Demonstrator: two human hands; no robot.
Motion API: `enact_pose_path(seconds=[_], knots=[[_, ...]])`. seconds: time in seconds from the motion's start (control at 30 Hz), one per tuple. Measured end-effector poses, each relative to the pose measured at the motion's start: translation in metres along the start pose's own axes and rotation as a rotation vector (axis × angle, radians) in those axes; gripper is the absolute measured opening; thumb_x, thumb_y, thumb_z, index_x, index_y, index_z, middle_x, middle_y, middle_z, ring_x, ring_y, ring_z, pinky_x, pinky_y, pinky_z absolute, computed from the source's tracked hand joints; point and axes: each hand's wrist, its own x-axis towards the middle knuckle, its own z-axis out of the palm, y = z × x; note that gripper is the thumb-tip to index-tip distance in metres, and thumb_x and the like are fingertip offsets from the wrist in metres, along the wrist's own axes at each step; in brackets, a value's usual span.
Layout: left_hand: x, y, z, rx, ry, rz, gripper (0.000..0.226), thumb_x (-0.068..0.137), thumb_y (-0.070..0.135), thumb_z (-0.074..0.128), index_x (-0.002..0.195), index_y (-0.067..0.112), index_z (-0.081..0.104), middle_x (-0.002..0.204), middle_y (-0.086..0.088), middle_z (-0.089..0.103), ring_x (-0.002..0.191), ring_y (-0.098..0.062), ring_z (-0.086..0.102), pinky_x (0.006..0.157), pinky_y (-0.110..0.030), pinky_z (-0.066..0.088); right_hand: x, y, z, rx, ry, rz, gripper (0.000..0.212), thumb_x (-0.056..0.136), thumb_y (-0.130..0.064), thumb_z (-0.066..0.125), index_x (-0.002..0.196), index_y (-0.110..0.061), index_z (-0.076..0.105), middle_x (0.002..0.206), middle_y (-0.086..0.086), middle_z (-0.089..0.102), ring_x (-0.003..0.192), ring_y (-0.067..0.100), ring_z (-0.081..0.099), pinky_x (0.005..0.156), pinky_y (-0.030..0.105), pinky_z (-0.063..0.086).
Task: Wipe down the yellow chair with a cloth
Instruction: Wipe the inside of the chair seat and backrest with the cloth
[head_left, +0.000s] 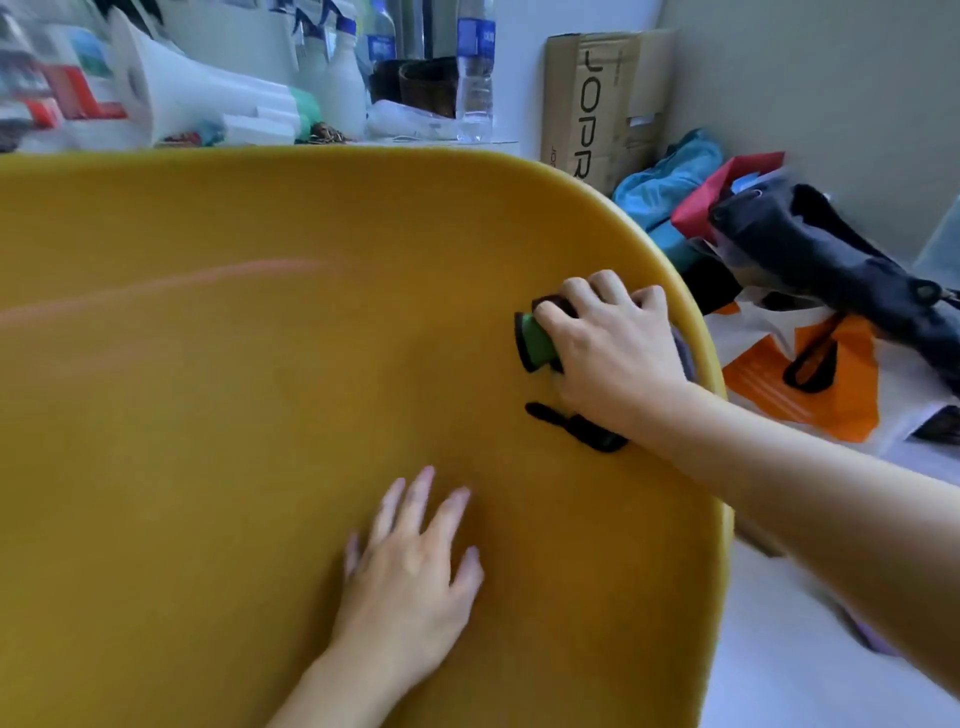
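R hand (613, 343) has fingers curled over a green/black cloth (537, 343), pressing it on the yellow chair (234, 364) right by the rim. L hand (410, 571) lies flat on the chair below-left of that, fingers spread wide.

cloth (537, 343): mostly hidden under right hand (613, 343)
yellow chair (234, 364): cut off left and below
bottles (475, 67): labels blurred

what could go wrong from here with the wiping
The right hand grips the cloth at the rim of the yellow chair, so a stroke may slip off toward the bags on the floor. The black strap beside the wrist might snag or drag. The left hand only rests flat, so the chair could shift.
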Motion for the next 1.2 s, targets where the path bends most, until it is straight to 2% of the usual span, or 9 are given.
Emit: enact_pose_path(seconds=[0.2,0.3,0.43,0.53,0.63,0.8,0.97,1.07,1.2], knots=[[-0.006,-0.045,0.000,0.295,-0.122,-0.191,0.070,0.082,0.076,0.022,0.144,0.045,0.012,0.159,0.013,-0.010,0.146,-0.021,-0.010,0.109,-0.063,0.015,-0.046,-0.138,0.039,0.466,-0.217,-0.228,0.043,0.080,-0.028,0.055,0.123,-0.025,0.051,0.117,0.000,0.049,0.115,0.026,0.038,0.074,0.040,0.028],[-0.016,-0.072,-0.007,0.320,-0.074,-0.148,0.073,0.078,0.080,0.010,0.144,0.050,0.002,0.157,0.019,-0.010,0.147,-0.019,-0.008,0.108,-0.063,0.013,-0.016,-0.116,0.035,0.328,-0.141,-0.317,0.040,0.081,-0.025,0.054,0.120,-0.029,0.054,0.117,-0.004,0.052,0.115,0.023,0.039,0.077,0.040,0.030],[-0.027,-0.094,-0.006,0.277,0.043,-0.066,0.053,0.091,0.066,0.015,0.142,0.054,0.019,0.157,0.018,0.011,0.146,-0.014,0.012,0.109,-0.065,0.016,0.055,-0.053,0.030,0.179,0.274,0.116,0.041,0.077,-0.018,0.063,0.117,-0.019,0.059,0.126,0.007,0.053,0.120,0.032,0.040,0.086,0.047,0.032],[-0.028,-0.091,0.000,0.299,0.048,-0.029,0.050,0.092,0.058,0.025,0.142,0.052,0.023,0.157,0.015,0.013,0.147,-0.016,0.011,0.112,-0.059,0.010,0.057,-0.113,0.039,0.435,0.232,0.286,0.045,0.073,-0.016,0.062,0.118,-0.021,0.058,0.131,0.004,0.051,0.123,0.030,0.037,0.087,0.045,0.029],[-0.034,-0.092,-0.003,0.245,0.222,-0.014,0.035,0.079,0.048,0.047,0.107,0.034,0.062,0.120,-0.002,0.059,0.114,-0.025,0.056,0.094,-0.050,0.045,0.022,-0.233,0.050,0.709,0.063,-0.051,0.052,0.071,-0.021,0.063,0.122,-0.030,0.059,0.128,-0.006,0.054,0.120,0.025,0.044,0.078,0.038,0.027],[-0.044,-0.094,0.004,0.125,0.490,0.068,0.021,0.068,0.030,0.055,0.087,0.026,0.048,0.095,0.004,0.050,0.089,-0.019,0.051,0.082,-0.034,0.038,0.030,-0.219,0.042,0.594,-0.047,-0.507,0.057,0.076,-0.019,0.059,0.131,-0.035,0.052,0.137,-0.011,0.048,0.120,0.020,0.039,0.078,0.036,0.031],[-0.037,-0.092,0.006,0.128,0.521,0.091,0.031,0.072,0.031,0.052,0.102,0.027,0.048,0.106,0.004,0.053,0.096,-0.019,0.054,0.085,-0.037,0.042,0.065,-0.156,0.045,0.569,0.105,0.282,0.051,0.074,-0.023,0.064,0.124,-0.023,0.055,0.134,0.006,0.045,0.123,0.032,0.034,0.089,0.046,0.032],[-0.040,-0.099,0.000,-0.028,0.641,0.037,0.031,0.075,0.027,0.051,0.106,0.026,0.048,0.108,0.004,0.050,0.095,-0.020,0.054,0.081,-0.037,0.046,0.025,-0.243,0.036,0.851,-0.105,-0.063,0.058,0.076,-0.040,0.061,0.132,-0.034,0.049,0.142,-0.005,0.039,0.129,0.025,0.032,0.093,0.044,0.033],[-0.043,-0.102,-0.009,-0.176,0.730,-0.066,0.031,0.077,0.027,0.050,0.108,0.026,0.048,0.106,0.002,0.048,0.094,-0.022,0.051,0.079,-0.040,0.047,0.009,-0.247,0.014,1.409,-0.718,-0.424,0.049,0.086,-0.041,0.064,0.134,-0.039,0.051,0.144,-0.019,0.038,0.133,0.006,0.033,0.110,0.032,0.026]])
